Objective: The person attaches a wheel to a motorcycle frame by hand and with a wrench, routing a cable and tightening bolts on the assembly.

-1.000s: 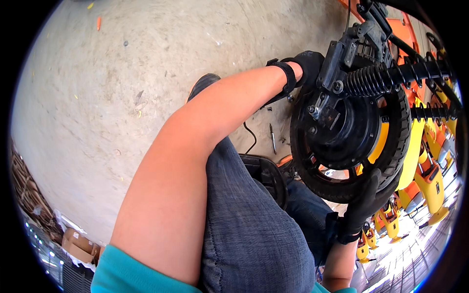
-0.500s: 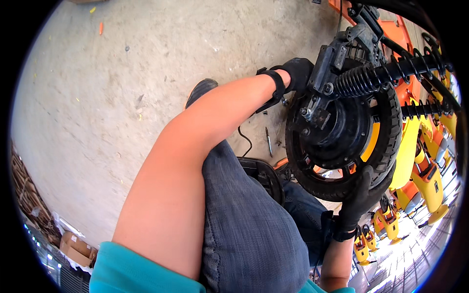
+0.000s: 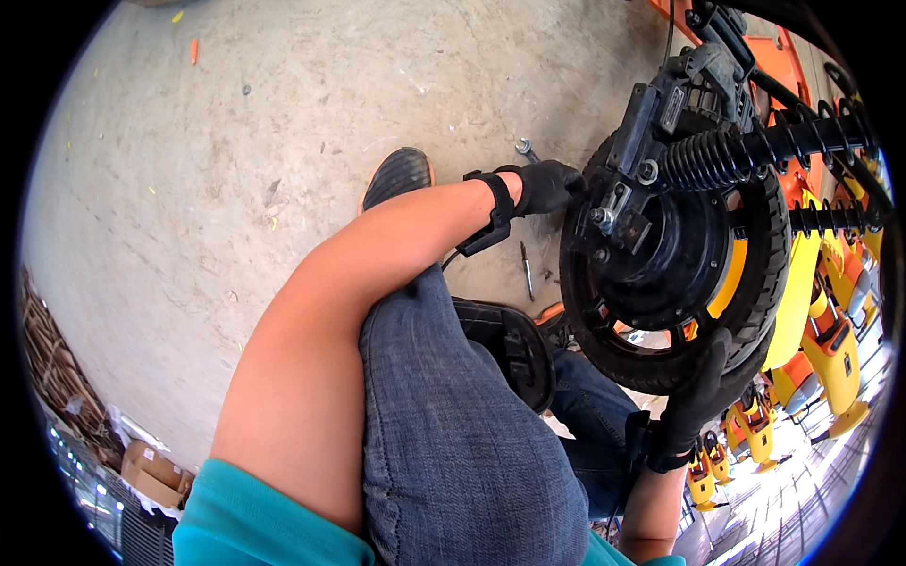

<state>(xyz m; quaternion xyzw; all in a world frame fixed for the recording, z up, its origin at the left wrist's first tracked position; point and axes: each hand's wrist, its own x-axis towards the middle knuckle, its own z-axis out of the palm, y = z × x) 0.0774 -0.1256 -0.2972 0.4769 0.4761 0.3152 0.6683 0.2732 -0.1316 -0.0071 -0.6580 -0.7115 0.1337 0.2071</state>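
Note:
A black scooter-type wheel (image 3: 593, 351) with a chunky-tread tyre and a hub motor (image 3: 672, 259) is mounted on a metal swingarm (image 3: 630, 141). My left hand (image 3: 549, 187), in a black glove, is closed at the swingarm's near end, left of the axle nut (image 3: 601, 217); whatever its fingertips pinch is hidden. Low on the tyre, my gloved right hand (image 3: 703, 396) grips it, thumb along the sidewall and fingers behind the tread. A metal tool with a round end (image 3: 525, 147) lies on the floor beyond my left hand.
A coil-spring shock absorber (image 3: 717, 160) runs right from the swingarm. A thin pen-like tool (image 3: 527, 269) lies on the concrete floor (image 3: 236, 151). By my knee is a black padded object (image 3: 514, 344). Yellow and orange vehicles (image 3: 830, 368) stand at right, a cardboard box (image 3: 153, 474) lower left.
My left hand has drawn down and slightly left from the swingarm, uncovering the round-ended tool. My right hand stays on the tyre. The wheel sits slightly farther right in the picture.

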